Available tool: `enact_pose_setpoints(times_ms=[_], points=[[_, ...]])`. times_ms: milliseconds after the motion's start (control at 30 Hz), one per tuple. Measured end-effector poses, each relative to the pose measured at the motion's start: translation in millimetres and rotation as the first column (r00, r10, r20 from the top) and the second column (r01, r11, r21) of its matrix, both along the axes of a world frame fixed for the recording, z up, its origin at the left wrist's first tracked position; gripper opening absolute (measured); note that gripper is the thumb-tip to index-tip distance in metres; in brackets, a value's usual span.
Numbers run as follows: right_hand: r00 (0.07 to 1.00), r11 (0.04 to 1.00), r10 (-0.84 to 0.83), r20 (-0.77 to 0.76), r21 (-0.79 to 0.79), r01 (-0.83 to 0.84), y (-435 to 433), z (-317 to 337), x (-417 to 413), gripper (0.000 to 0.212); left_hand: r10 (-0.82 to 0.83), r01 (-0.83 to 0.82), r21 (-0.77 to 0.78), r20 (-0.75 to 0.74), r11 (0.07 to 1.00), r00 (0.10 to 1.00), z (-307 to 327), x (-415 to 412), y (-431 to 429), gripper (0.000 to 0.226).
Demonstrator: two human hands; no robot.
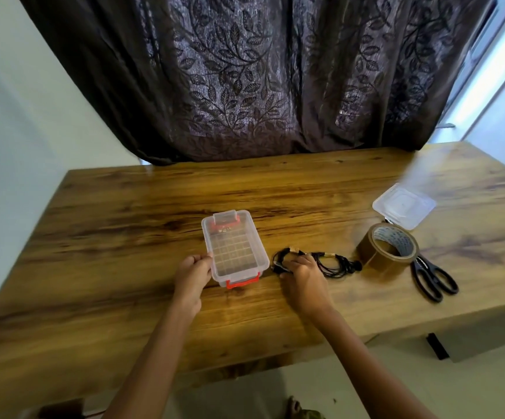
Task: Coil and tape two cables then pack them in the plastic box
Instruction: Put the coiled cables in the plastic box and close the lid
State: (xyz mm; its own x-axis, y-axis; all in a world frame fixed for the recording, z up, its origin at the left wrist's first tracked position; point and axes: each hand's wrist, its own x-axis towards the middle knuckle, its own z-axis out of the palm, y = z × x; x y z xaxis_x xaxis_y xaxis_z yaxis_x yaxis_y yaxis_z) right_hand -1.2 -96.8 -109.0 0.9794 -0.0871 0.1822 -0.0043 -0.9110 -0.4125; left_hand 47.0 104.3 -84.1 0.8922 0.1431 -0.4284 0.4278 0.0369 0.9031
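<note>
Left hand (195,273): thumb and fingers curl on the near-left rim of the plastic box (207,237) and hold it. The forearm runs down to the bottom edge of the view.

Right hand (304,278): palm down, fingers curled onto the left end of the cables (335,264), gripping the bundle there. Slight blur, so I cannot tell which fingers close on which strands.

Cables: black and thin, gathered in a loose bundle lying on the table (124,237), just right of the box and outside it. The free end trails right toward the tape roll (375,258). I cannot separate one cable from the other.

Box: clear, with red latches at the near and far ends, lid off, standing flat at mid-table. Small pale bits sit at its far end, too blurred to identify.

Further right: the brown tape roll stands tilted on the black scissors (423,267), whose handles point toward the near edge. Behind the roll, the clear lid (404,207) lies flat.

Beyond the wooden table hangs a dark curtain (245,86) with a leaf pattern.
</note>
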Motion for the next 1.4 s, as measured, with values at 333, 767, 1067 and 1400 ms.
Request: enact_pose_setpoints(times_ms=[333,767,1067,1400], points=[[0.961,0.809,-0.24,0.135,0.576,0.121,13,56,17,0.027,0.049,-0.051,-0.026,-0.056,0.998,0.997,0,0,-1,0.007],[0.975,0.903,0.163,0.148,0.375,-0.208,55,82,12,0.024,0.054,-0.058,-0.041,-0.09,0.997,0.994,-2,3,0,0.01],[0.94,0.944,0.292,-0.175,0.208,-0.254,61,62,38,0.022,0.039,-0.041,-0.022,-0.072,0.999,0.997,-4,2,0,0.01],[0.838,0.882,0.421,-0.347,-0.057,-0.467,64,54,52,0.032,0.043,-0.044,-0.025,-0.058,0.999,0.997,-5,0,-1,0.009]])
